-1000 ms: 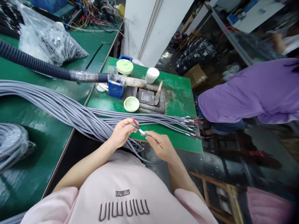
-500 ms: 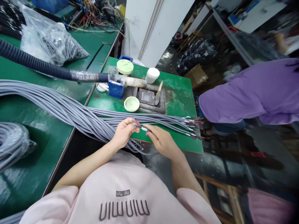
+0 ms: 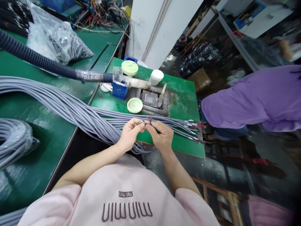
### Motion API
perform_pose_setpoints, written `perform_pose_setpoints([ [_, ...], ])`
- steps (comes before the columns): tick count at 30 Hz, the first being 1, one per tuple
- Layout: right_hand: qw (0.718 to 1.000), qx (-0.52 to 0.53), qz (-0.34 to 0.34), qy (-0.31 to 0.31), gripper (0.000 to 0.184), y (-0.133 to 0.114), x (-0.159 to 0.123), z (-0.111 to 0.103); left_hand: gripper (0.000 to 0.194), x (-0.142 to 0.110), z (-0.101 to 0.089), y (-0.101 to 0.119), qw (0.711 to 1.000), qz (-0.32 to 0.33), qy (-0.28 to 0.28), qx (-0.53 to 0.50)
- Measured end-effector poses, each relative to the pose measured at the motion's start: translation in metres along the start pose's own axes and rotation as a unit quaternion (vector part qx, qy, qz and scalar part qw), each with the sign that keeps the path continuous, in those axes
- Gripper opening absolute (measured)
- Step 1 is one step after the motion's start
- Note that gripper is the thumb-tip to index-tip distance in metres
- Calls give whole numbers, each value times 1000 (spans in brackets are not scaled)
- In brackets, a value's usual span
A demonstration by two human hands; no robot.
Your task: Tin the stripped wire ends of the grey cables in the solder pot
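Observation:
My left hand [image 3: 131, 131] and my right hand [image 3: 161, 134] meet in front of my chest, above the near edge of the green bench. Both are closed in a pinch on thin coloured wires [image 3: 150, 120], red and blue-green strands that stick up between the fingertips. These wires belong to the end of a grey cable, most of which the hands hide. Just behind the hands runs a bundle of grey cables [image 3: 70, 106], sweeping in from the left. Its stripped ends [image 3: 197, 127] fan out with reddish wires at the bench's right side.
A solder pot [image 3: 150, 99] is set in the bench [image 3: 182, 97], with a scraper [image 3: 162, 95] on it. Around it are a pale green dish [image 3: 134, 105], white tub [image 3: 156, 77] and black extraction hose [image 3: 54, 67]. A person in purple [image 3: 254, 97] stands at the right.
My hands have come together at the fingertips. The right hand has turned and pinches the coloured wires, which now point upward. The white sleeve on the cable is no longer visible.

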State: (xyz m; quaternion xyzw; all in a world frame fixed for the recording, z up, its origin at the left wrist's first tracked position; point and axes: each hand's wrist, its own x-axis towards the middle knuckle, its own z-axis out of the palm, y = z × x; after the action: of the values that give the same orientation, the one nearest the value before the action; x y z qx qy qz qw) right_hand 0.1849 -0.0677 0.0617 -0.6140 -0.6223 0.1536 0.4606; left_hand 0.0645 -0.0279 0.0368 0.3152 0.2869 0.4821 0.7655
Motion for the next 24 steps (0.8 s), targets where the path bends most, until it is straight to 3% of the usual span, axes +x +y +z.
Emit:
perform_pose_setpoints([
  [5,1000,-17,-12,-13,20,-2,19,-2,22,4,-4,-1,998,39,9,47],
  [8,999,-29,-15,-24,20,2,39,-2,33,5,-13,1,993,32,-35,105],
  [10,998,-51,-19,-38,21,7,57,0,41,4,-24,4,974,69,-66,206],
  [12,994,-89,-22,-64,23,13,75,4,41,3,-38,9,923,148,-76,347],
  [14,985,-138,-19,-101,25,19,93,10,36,3,-51,14,852,231,-61,466],
  [17,960,-225,-6,-165,27,26,113,24,30,4,-67,16,767,292,-43,570],
  [21,915,-326,3,-237,26,30,127,41,26,6,-74,12,704,312,-62,635],
  [24,891,-368,8,-267,25,30,131,49,25,7,-73,10,681,320,-73,655],
])
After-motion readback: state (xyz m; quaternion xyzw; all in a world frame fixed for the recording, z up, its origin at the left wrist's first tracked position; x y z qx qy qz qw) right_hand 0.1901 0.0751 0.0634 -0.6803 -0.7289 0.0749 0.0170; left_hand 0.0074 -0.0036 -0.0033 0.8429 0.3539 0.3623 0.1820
